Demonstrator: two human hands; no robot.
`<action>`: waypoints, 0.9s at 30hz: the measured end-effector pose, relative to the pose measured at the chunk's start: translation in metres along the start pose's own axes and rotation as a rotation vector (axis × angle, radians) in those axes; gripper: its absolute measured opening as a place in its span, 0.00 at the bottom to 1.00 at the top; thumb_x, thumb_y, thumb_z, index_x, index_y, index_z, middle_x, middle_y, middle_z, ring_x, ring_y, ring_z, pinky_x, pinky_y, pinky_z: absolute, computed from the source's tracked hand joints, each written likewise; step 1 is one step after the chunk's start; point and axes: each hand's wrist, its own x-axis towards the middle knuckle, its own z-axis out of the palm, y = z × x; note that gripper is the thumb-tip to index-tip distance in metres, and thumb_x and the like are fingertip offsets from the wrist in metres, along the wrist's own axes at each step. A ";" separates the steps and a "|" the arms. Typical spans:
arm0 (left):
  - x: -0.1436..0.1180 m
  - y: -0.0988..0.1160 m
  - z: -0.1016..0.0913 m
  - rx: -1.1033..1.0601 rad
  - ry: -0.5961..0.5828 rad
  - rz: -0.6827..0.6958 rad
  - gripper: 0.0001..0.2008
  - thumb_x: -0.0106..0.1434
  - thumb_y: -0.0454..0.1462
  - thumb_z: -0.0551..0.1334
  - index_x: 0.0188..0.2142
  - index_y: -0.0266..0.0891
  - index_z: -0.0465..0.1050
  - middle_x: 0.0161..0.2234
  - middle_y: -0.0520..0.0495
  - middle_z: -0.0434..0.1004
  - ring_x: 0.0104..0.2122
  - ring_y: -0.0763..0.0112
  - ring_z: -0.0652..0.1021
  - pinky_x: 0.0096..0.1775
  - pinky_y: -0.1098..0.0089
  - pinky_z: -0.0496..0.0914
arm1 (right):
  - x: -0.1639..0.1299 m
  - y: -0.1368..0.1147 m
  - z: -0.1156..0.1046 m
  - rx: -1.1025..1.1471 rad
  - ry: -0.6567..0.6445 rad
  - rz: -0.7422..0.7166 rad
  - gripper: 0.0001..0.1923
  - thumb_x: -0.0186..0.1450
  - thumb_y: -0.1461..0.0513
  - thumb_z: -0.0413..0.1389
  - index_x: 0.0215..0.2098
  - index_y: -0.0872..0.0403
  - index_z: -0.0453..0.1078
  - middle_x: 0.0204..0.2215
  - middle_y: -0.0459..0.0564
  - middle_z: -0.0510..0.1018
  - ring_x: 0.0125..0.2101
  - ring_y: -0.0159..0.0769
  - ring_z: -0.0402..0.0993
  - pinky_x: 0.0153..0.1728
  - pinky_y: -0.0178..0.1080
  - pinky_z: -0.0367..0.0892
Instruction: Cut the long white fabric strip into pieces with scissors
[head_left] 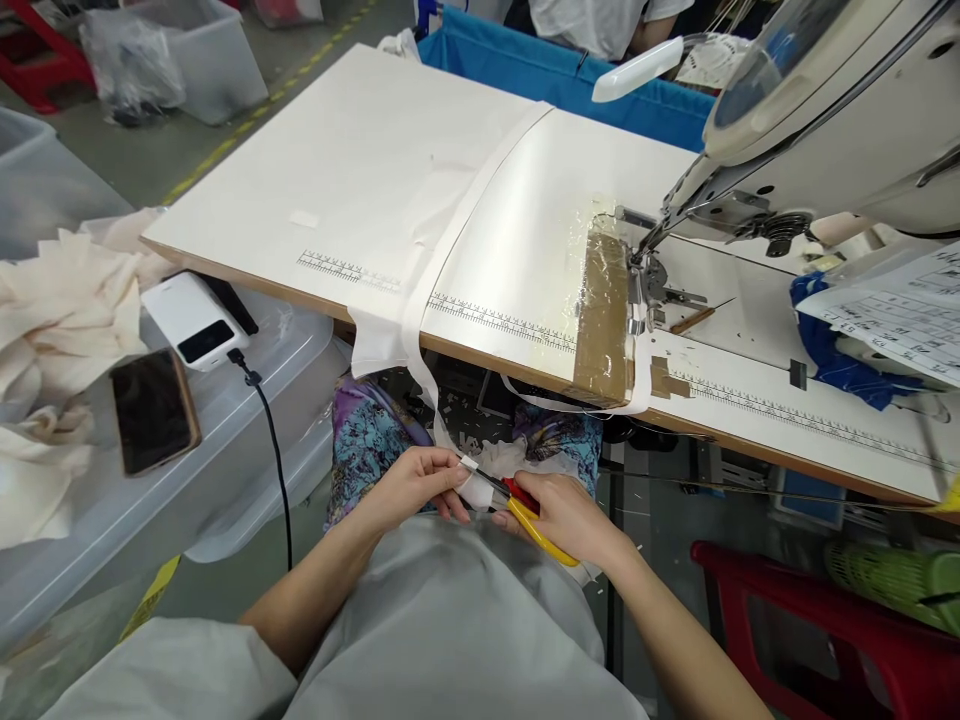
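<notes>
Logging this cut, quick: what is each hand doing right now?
Left hand: closed, pinching the white strip.
Right hand: closed on the yellow-handled scissors, blades at the strip.

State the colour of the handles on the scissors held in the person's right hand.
Yellow and red: the small metal-bladed scissors in the right hand show best in the head view.

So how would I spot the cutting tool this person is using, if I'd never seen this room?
Start at the white sewing table and drop below its front edge to the lap. There the right hand holds small scissors against a white strip pinched by the left hand. Their yellow-and-red handles stand out.
</notes>
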 end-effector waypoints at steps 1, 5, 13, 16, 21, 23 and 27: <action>0.000 0.001 0.000 0.008 -0.008 -0.005 0.21 0.55 0.52 0.67 0.26 0.35 0.69 0.20 0.44 0.78 0.23 0.66 0.80 0.24 0.76 0.69 | 0.001 0.001 0.000 0.001 0.010 0.001 0.26 0.62 0.40 0.50 0.22 0.52 0.57 0.18 0.43 0.63 0.19 0.30 0.53 0.22 0.34 0.46; -0.001 0.002 -0.001 0.046 0.005 -0.018 0.21 0.56 0.52 0.66 0.27 0.35 0.70 0.21 0.44 0.79 0.23 0.66 0.80 0.24 0.76 0.69 | 0.001 0.006 0.002 0.074 0.024 0.039 0.26 0.61 0.42 0.52 0.19 0.51 0.53 0.15 0.41 0.57 0.18 0.29 0.50 0.21 0.34 0.45; 0.006 0.013 0.027 0.286 -0.109 0.024 0.19 0.64 0.55 0.52 0.38 0.41 0.59 0.25 0.49 0.77 0.26 0.62 0.80 0.26 0.69 0.70 | 0.006 -0.006 0.021 0.559 0.283 -0.100 0.11 0.62 0.55 0.50 0.27 0.51 0.56 0.22 0.41 0.62 0.23 0.30 0.59 0.24 0.32 0.57; 0.011 0.067 0.015 0.875 0.121 0.311 0.12 0.66 0.46 0.53 0.38 0.39 0.64 0.30 0.47 0.76 0.27 0.66 0.77 0.29 0.68 0.68 | -0.001 -0.003 0.025 0.473 0.444 -0.096 0.10 0.63 0.58 0.50 0.26 0.52 0.58 0.21 0.41 0.63 0.22 0.30 0.59 0.24 0.32 0.58; 0.032 0.175 -0.024 1.612 0.662 0.356 0.12 0.61 0.37 0.59 0.43 0.33 0.68 0.42 0.38 0.72 0.40 0.56 0.74 0.35 0.64 0.68 | -0.040 0.014 0.012 0.444 0.608 0.001 0.08 0.63 0.57 0.54 0.30 0.52 0.64 0.26 0.46 0.73 0.26 0.33 0.69 0.28 0.33 0.65; 0.043 0.197 -0.034 1.745 0.758 0.247 0.15 0.58 0.34 0.60 0.45 0.31 0.67 0.43 0.35 0.71 0.41 0.53 0.73 0.38 0.61 0.68 | -0.058 0.022 0.005 0.535 0.673 0.058 0.09 0.64 0.55 0.55 0.31 0.52 0.67 0.31 0.50 0.77 0.31 0.38 0.74 0.33 0.35 0.69; 0.059 0.207 -0.048 1.622 0.858 0.232 0.17 0.59 0.30 0.58 0.49 0.25 0.65 0.44 0.30 0.70 0.41 0.49 0.73 0.42 0.55 0.66 | -0.099 0.054 0.003 0.755 0.841 0.196 0.13 0.60 0.50 0.59 0.28 0.51 0.69 0.31 0.53 0.79 0.33 0.43 0.76 0.34 0.40 0.72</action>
